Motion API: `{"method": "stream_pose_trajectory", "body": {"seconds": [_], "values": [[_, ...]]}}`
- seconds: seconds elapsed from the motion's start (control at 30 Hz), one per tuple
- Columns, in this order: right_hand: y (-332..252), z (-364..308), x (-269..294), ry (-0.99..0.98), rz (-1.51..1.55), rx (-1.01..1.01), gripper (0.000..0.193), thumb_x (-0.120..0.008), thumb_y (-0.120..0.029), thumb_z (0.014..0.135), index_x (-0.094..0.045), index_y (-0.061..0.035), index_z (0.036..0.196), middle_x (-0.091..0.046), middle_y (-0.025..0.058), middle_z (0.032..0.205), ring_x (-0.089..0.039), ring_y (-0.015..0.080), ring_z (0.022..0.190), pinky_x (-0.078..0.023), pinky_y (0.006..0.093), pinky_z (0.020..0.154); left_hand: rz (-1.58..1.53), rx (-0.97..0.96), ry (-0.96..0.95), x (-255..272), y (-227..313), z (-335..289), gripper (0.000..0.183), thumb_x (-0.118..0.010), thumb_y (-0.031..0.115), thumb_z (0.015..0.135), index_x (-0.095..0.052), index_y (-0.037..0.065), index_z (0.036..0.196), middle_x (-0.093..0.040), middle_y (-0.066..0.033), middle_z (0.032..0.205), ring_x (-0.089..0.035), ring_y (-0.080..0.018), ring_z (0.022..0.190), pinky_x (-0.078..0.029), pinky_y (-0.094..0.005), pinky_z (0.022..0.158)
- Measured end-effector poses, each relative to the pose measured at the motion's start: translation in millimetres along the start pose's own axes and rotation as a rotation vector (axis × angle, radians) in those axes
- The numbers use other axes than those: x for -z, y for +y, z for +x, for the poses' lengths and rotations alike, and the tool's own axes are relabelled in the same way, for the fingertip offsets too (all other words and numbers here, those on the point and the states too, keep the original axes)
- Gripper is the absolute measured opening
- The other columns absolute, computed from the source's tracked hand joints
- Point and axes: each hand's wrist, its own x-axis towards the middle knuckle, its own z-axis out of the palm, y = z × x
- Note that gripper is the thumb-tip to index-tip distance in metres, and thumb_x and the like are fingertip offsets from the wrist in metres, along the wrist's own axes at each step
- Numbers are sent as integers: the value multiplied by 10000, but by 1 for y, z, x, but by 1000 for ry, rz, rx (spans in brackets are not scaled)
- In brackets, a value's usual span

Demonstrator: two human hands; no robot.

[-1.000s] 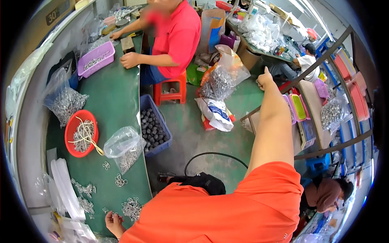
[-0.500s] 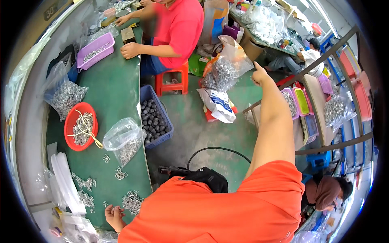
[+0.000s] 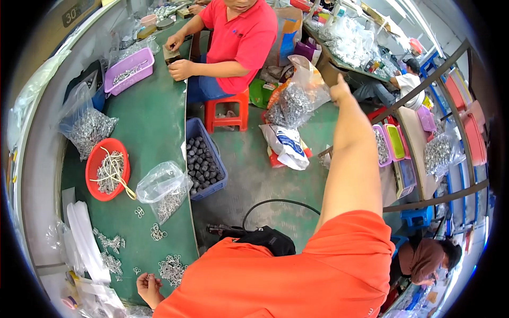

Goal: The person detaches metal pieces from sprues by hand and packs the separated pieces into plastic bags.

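My left hand [image 3: 149, 288] rests low at the green table's near end, its fingers curled in a pinch; what they hold is too small to make out. Right beside it lies a pile of small silver metal pieces [image 3: 172, 270]. Smaller heaps of metal pieces [image 3: 111, 263] and a ring-like cluster [image 3: 157, 232] are spread around on the tabletop. My right arm stretches far forward over the floor, and my right hand [image 3: 339, 90] is raised with a finger extended and nothing seen in it. Beyond that hand stands a clear bag of metal parts [image 3: 290, 106].
On the table [image 3: 143, 119] are a red bowl [image 3: 125, 177] with cord, an opened plastic bag [image 3: 168, 193] of metal parts and a purple tray [image 3: 127, 73]. A blue crate [image 3: 222, 177] of dark lumps stands beside it. A co-worker [image 3: 241, 37] sits on a red stool [image 3: 228, 100]. Metal shelving [image 3: 424, 199] stands right.
My right hand has shifted slightly, its finger now pointing more upward. The seated co-worker's far hand has come to the small block. My left hand stays by the pile.
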Motion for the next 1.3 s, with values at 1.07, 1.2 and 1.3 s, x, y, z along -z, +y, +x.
{"method": "stream_pose_trajectory", "body": {"seconds": [1.07,1.2,1.3], "values": [[-130,-547,-237,-1859,457,349,109,-524,28,829,-530,26,938,-558,76,816,-608,160,689,-509,254,571,-695,125,169,-34,23,-49,236,-524,77,857,-534,-42,1060,-599,-111,917,-598,-231,856,-490,-327,742],[-127,-576,-240,-2033,347,286,128,-548,14,831,-540,32,958,-574,85,833,-625,184,728,-523,255,589,-863,48,139,-21,13,-58,233,-500,46,866,-535,-48,1076,-617,-136,946,-615,-240,880,-505,-329,770],[-131,-591,-237,-2144,262,326,114,-565,5,827,-554,28,938,-602,98,842,-626,180,730,-524,255,592,-868,39,194,-15,9,-63,214,-529,27,853,-544,-40,1055,-623,-140,943,-624,-236,866,-519,-315,740]]}}
